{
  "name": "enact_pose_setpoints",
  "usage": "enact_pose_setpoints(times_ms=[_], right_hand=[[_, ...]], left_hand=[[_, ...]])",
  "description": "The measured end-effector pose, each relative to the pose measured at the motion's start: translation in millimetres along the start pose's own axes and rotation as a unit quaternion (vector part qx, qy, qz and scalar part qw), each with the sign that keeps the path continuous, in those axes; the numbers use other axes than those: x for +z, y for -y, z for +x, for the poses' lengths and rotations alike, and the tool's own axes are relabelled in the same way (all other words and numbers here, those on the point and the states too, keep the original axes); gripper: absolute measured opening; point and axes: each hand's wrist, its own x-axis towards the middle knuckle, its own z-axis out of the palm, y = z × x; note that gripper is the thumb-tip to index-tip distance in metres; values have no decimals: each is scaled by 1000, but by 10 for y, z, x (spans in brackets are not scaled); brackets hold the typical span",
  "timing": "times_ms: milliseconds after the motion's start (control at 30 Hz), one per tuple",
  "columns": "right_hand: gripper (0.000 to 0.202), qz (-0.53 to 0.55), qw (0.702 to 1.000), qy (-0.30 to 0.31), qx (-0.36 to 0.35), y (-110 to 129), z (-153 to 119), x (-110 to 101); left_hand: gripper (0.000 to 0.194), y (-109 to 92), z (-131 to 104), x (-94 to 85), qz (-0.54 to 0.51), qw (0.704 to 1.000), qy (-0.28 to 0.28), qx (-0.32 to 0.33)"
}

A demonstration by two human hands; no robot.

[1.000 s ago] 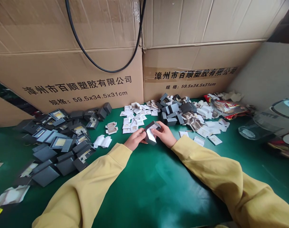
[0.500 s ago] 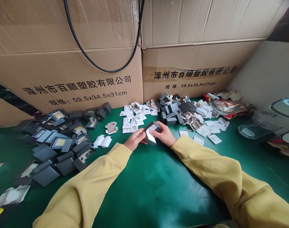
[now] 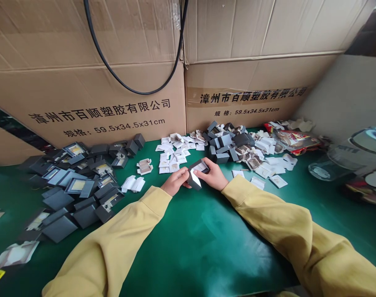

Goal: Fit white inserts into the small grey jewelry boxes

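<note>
A small dark grey box with a white paper insert in it is held between both hands above the green table. My left hand pinches its left side, fingers closed. Wrapped round the right side is my right hand, its thumb lying on the white insert. Just beyond the hands lie several small white packets. Left of them are a folded white card piece and an unfolded carton piece.
Many dark grey boxes, some open, are heaped at left. Smaller dark boxes and white card pieces pile up at right, near a clear plastic jug. Large cardboard cartons wall the back, with a black cable hanging in front.
The thumb of my right hand and the box have shifted very slightly, and more of the white insert shows inside the box. Both hands stay in the same place.
</note>
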Motion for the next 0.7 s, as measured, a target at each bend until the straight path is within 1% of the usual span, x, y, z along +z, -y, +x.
enact_pose_setpoints(times_ms=[133, 267, 433, 533, 600, 700], right_hand=[[32, -5, 1000, -7, 4, 13, 2, -3], [30, -36, 999, -9, -2, 35, -11, 1], [31, -75, 996, -44, -13, 57, -36, 9], [33, -40, 999, -21, -10, 35, -17, -1], [35, -5, 1000, 1, -7, 15, 1, -8], [35, 21, 999, 26, -4, 5, 10, -11]], left_hand=[[38, 1, 4, 11, 8, 1000, -2, 3], [36, -9, 6, 8, 19, 1000, 13, 11], [34, -6, 19, -32, 24, 999, 32, 13], [35, -1, 31, -50, 6, 999, 35, -7], [36, 1, 35, -53, -22, 999, 18, -23], [37, 9, 32, -51, -74, 996, -34, -34]])
